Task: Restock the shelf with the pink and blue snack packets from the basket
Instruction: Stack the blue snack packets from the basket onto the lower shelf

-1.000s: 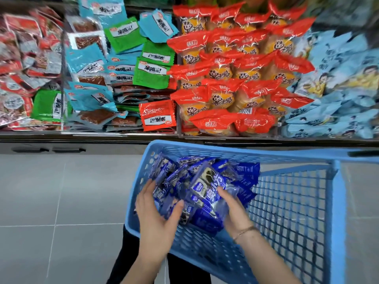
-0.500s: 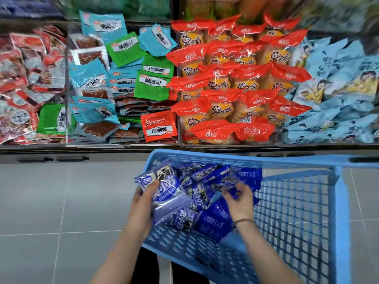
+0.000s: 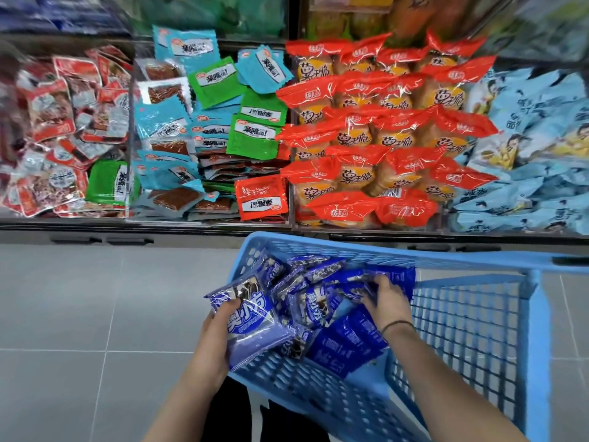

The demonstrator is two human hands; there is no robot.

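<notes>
A light blue plastic basket (image 3: 478, 330) stands on the floor before the shelf, with several dark blue snack packets (image 3: 344, 342) heaped in its left half. My left hand (image 3: 218, 327) is shut on a stack of blue packets (image 3: 251, 317) at the basket's left rim, lifted slightly above the pile. Deeper in the basket my right hand (image 3: 387, 301) presses on blue packets (image 3: 363, 280) near the far wall, fingers curled over them. No pink packets are visible.
The shelf (image 3: 287, 228) behind the basket holds bins of red-and-white packets at left, teal and green sachets (image 3: 207, 122), red-topped cakes (image 3: 382, 138) and pale blue bags (image 3: 535, 154) at right. Grey tiled floor (image 3: 95, 314) lies to the left.
My left hand has gathered a stack of blue packets and raised it at the basket's left rim. My right hand has reached farther back into the pile.
</notes>
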